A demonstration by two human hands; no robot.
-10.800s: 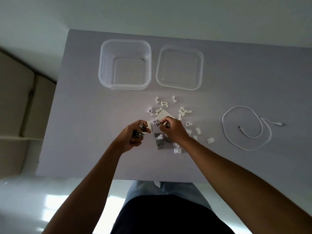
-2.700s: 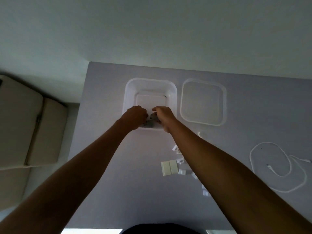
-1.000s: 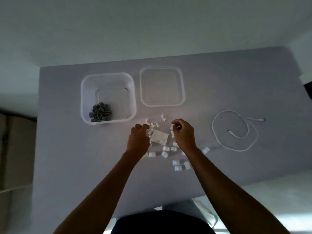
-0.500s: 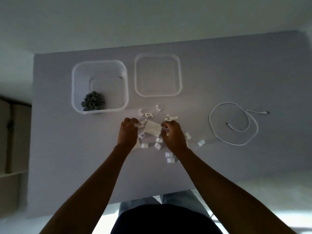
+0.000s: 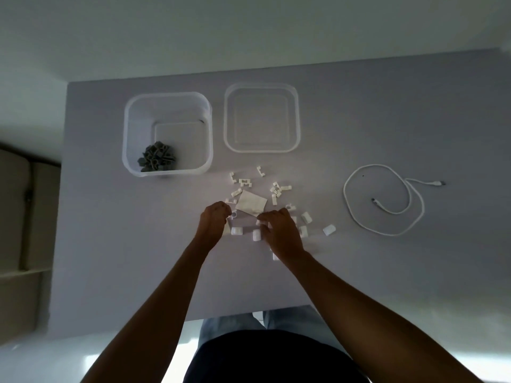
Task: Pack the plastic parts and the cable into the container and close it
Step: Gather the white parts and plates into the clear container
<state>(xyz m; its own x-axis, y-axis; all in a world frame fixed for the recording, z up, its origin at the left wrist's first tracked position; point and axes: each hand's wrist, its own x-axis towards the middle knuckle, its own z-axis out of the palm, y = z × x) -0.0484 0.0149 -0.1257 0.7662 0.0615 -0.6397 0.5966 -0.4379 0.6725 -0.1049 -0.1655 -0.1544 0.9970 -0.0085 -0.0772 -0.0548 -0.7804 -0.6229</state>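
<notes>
**White Pieces Being Gathered as Grey Batch Sits Packed**

A person is leaning over a pale table [image 5: 110,244], both hands working at a scatter of small white plastic parts [image 5: 273,189] lying near the table's middle. The left hand [image 5: 213,225] is curling its fingers at the near-left edge of the scatter, apparently pinching a small white piece, though what exactly it is holding is too small to tell. The right hand [image 5: 279,230] is hooking its fingers down over pieces on the near side, seemingly raking or pinching them; the grip itself is hidden beneath the knuckles. A flat white square plate [image 5: 252,203] is lying between and just beyond the two hands.

The clear container [image 5: 127,150] is standing open toward the far left, a heap of grey parts [image 5: 157,160] resting in its near-left corner. Its lid [image 5: 261,149] is lying just beside it to the right. The coiled white cable [image 5: 383,200] is sitting well apart on the right, untouched.

Judging by the layout, the task is roughly a third done. Gathering well here probably means sweeping the loose pieces inward into one cupped handful rather than picking singly, keeping fingers closed underneath during the carry, and checking the stragglers lying off to the right before moving on to the cable.
</notes>
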